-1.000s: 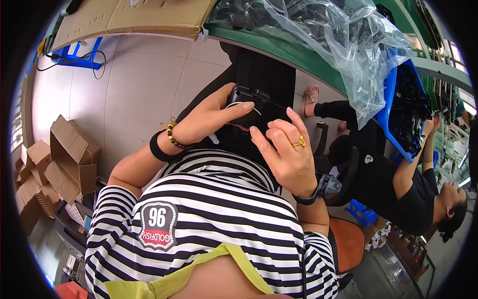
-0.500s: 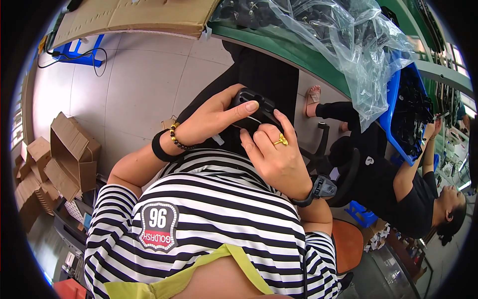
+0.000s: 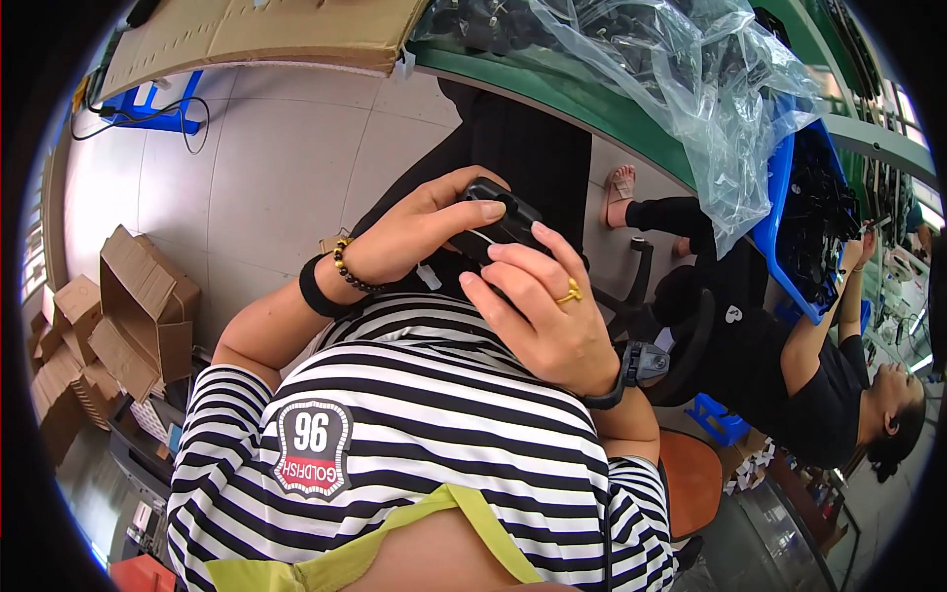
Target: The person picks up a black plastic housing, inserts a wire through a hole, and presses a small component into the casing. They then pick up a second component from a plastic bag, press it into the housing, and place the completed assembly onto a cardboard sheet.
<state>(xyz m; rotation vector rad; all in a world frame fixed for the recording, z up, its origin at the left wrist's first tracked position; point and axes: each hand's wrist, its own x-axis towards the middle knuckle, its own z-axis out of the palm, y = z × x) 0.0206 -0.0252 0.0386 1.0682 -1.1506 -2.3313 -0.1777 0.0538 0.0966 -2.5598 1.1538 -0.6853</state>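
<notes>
A black, oblong plastic device [image 3: 519,226] with rounded ends is held over my lap. My left hand [image 3: 419,232] is closed around its left end, with the thumb lying across the top. My right hand [image 3: 552,318] grips it from the right with bent fingers, and one fingertip rests on its edge. A thin whitish line shows along the device near my fingers; what it is, I cannot make out. Below my left hand hangs a small white tag-like piece [image 3: 430,277]. My fingers and the dark trousers hide much of the device's underside.
A green-topped table [image 3: 592,118] ahead bears a clear plastic bag [image 3: 681,84] and a cardboard sheet [image 3: 266,39]. At right, a blue bin [image 3: 779,227] of black parts stands by a seated co-worker [image 3: 789,395]. Open cardboard boxes [image 3: 148,306] lie left; a blue stool [image 3: 163,109] stands far left.
My right hand's fingers have shifted slightly along the device, spreading a little from it. My left thumb has moved slightly left, and the device has tilted a bit.
</notes>
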